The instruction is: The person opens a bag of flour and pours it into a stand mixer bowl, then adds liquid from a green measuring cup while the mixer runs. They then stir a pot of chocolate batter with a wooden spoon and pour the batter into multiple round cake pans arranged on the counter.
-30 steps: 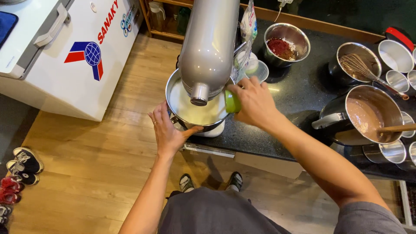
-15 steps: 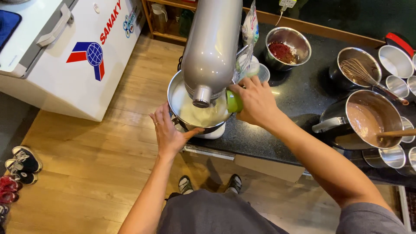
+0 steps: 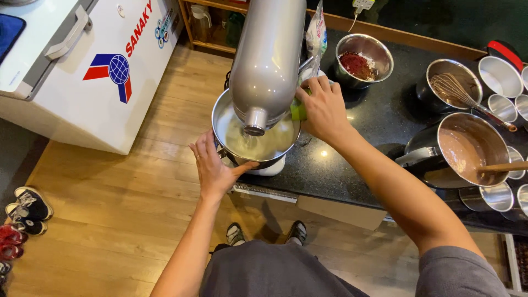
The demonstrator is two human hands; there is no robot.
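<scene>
A grey stand mixer (image 3: 268, 60) stands at the left end of a black counter (image 3: 368, 137). Its steel bowl (image 3: 223, 118) holds a pale cream-coloured mix. My left hand (image 3: 212, 168) cups the near rim of that bowl, thumb resting on the edge. My right hand (image 3: 324, 107) is wrapped around a small green container (image 3: 297, 111), held tilted at the bowl's right rim beside the mixer head. Most of the green container is hidden by my fingers.
On the counter stand a steel bowl of red powder (image 3: 363, 60), a pot with a whisk (image 3: 454, 85), a large bowl of brown batter with a wooden spoon (image 3: 473, 151) and several small steel cups (image 3: 500, 77). A white chest freezer (image 3: 82, 66) stands left. Shoes (image 3: 25, 212) lie on the wooden floor.
My right hand with the green container stays at the bowl's right rim, shifting only slightly. My left hand keeps its hold on the bowl's near edge.
</scene>
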